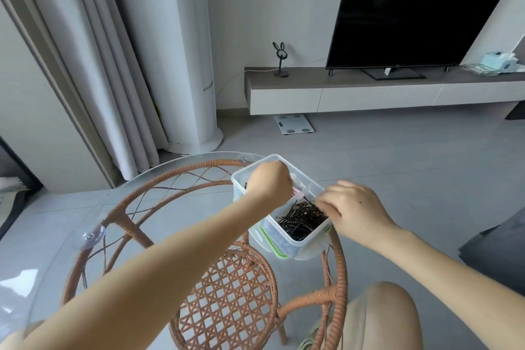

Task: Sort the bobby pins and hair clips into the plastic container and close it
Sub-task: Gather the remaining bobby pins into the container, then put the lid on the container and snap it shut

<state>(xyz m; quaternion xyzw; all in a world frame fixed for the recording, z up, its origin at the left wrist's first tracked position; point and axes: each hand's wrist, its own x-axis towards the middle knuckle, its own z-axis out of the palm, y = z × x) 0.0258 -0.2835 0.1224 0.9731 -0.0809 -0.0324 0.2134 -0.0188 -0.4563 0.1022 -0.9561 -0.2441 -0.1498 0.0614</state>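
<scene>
A clear plastic container stands open on a round glass tabletop over a rattan frame. Its near compartment holds a heap of dark bobby pins. A divider splits the box, and something pink shows by the divider. My left hand reaches down into the far compartment with curled fingers; what it holds is hidden. My right hand hovers at the right rim, its fingertips pinching bobby pins at the top of the heap. A lid with a green edge lies under the container's near side.
The rattan table frame shows through the glass, with suction cups at its rim. My knee is at the lower right. Behind are a TV on a low cabinet, a floor scale and curtains.
</scene>
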